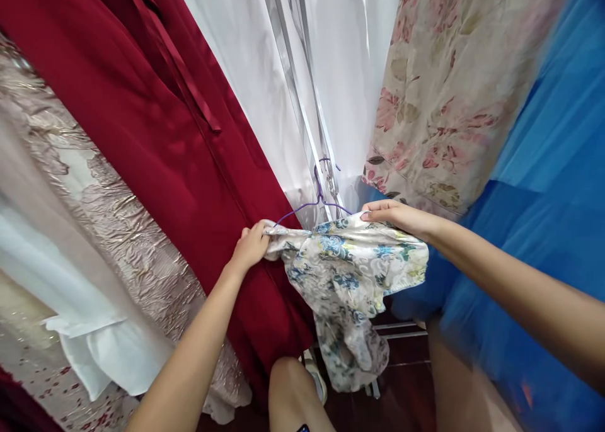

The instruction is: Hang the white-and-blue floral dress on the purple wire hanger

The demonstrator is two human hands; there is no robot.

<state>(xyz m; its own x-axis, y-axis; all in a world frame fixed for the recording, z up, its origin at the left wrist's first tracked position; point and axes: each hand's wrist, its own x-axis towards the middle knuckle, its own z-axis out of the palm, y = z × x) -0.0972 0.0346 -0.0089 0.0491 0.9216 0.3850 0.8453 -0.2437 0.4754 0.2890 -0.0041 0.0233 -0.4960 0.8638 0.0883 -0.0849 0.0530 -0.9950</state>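
Both hands pinch a floral top (347,265) at its shoulders, left hand (250,246) and right hand (394,215) each clenched on cloth, on a purple hanger (317,200) between red dress (155,136) and blue tulle (543,186); light, limp, likely slippery.

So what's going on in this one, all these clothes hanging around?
A person stands among hanging garments, holding a blue floral garment on a purple wire hanger. The left hand grips one shoulder of the fabric and the right hand pinches the other, at the hanger's ends. A dark red dress hangs to the left, white fabric behind, and a pink floral dress and blue tulle to the right.
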